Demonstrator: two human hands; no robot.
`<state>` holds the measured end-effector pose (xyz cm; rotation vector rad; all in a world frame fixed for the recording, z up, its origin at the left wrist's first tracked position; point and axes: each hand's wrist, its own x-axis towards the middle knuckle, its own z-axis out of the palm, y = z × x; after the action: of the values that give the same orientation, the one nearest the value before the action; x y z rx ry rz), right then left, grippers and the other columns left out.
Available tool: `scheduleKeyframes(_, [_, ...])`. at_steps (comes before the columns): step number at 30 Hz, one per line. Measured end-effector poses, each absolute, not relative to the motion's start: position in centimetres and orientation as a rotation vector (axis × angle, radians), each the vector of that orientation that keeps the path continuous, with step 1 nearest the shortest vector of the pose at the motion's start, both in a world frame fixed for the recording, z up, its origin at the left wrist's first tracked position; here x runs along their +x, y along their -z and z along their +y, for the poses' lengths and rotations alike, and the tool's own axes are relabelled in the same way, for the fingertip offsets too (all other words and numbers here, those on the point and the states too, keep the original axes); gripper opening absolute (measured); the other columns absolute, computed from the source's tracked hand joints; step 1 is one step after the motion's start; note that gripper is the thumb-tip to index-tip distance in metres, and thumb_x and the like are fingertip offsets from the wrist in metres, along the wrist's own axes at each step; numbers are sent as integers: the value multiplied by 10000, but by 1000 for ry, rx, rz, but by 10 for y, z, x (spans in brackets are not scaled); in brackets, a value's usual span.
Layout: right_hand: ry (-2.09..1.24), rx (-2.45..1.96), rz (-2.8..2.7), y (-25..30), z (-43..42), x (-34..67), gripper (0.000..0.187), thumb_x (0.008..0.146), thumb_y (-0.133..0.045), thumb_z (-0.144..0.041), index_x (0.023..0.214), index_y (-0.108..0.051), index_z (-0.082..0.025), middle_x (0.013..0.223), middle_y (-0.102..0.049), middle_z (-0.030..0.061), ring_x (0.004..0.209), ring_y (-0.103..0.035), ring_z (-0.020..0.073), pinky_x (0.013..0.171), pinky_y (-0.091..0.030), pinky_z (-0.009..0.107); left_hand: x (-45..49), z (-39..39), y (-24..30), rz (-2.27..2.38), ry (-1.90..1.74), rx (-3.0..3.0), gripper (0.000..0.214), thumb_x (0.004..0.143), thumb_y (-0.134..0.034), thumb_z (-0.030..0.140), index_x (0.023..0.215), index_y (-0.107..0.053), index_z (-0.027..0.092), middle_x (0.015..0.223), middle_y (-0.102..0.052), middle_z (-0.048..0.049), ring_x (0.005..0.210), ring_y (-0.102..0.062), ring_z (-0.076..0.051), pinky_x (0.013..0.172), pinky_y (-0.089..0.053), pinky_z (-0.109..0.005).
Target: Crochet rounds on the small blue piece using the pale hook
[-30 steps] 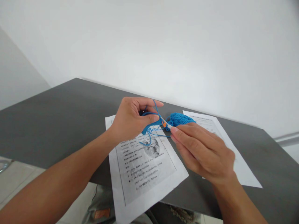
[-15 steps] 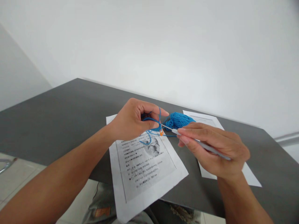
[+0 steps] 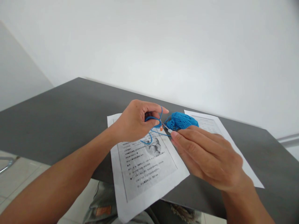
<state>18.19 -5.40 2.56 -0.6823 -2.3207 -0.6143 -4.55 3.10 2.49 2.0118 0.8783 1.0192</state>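
Note:
My left hand (image 3: 137, 119) pinches a small piece of blue crochet work (image 3: 158, 124) between thumb and fingers. A strand of blue yarn (image 3: 161, 112) runs over its raised index finger. An orange stitch marker (image 3: 161, 128) hangs from the work. In my right hand (image 3: 207, 155) is a crochet hook (image 3: 169, 131); its thin metal tip meets the work by the left thumb, and most of the handle is hidden by the hand. Just behind lies a skein of blue yarn (image 3: 183, 120). A loose yarn tail (image 3: 147, 142) curls over the paper below.
A printed sheet (image 3: 151, 189) with text and a picture lies under the hands, overhanging the front edge of the dark grey table (image 3: 58, 124). A second sheet (image 3: 215, 123) is partly covered by the right hand. A white wall (image 3: 149, 46) rises behind the table.
My right hand has rolled over, so its back now faces up and hides the hook's handle. The hook's tip has tilted more steeply at the work. My left hand barely moved.

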Motion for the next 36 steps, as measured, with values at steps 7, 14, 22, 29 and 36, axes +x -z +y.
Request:
scheduleKeyframes(7, [15,-783,-2051,-34,-54,195,276,929,-795,-36,1111,-825,-242,888,-851,36,662,-783,189,534,-648,315,-47,30,-21,630,-958,1831,160,766,-815,109,891,-882,183,834,-842,-56,715,-749,-192,630,-548,-280])
scheduleKeyframes(14, [-247,-707,-1914,-31,-50,200,302,927,-785,-23,1127,-851,-240,706,-769,-1,550,-718,176,454,-586,319,-45,26,-21,528,-984,1662,64,761,-896,141,801,-864,180,990,-883,-99,718,-752,-185,652,-586,-284])
scheduleKeyframes(22, [600,-744,-2234,-34,-61,184,207,965,-726,-7,1131,-769,-123,898,-820,90,758,-758,213,604,-641,350,-36,24,-18,839,-1225,1659,278,761,-819,110,1026,-891,153,799,-817,-25,674,-698,-147,604,-527,-245])
scheduleKeyframes(29, [768,-694,-2256,-17,-57,186,275,1021,-619,-60,1266,-735,-15,1009,-794,163,866,-709,245,688,-641,397,-29,17,-17,870,-1367,1535,257,787,-854,162,1043,-878,173,761,-798,2,668,-692,-146,634,-560,-267])
scheduleKeyframes(36, [800,-699,-2141,-5,-53,177,230,993,-682,-55,1209,-753,-92,989,-809,139,878,-734,237,607,-610,358,-25,13,-17,749,-1367,1261,340,745,-918,175,1080,-861,179,755,-763,11,664,-689,-146,600,-558,-266])
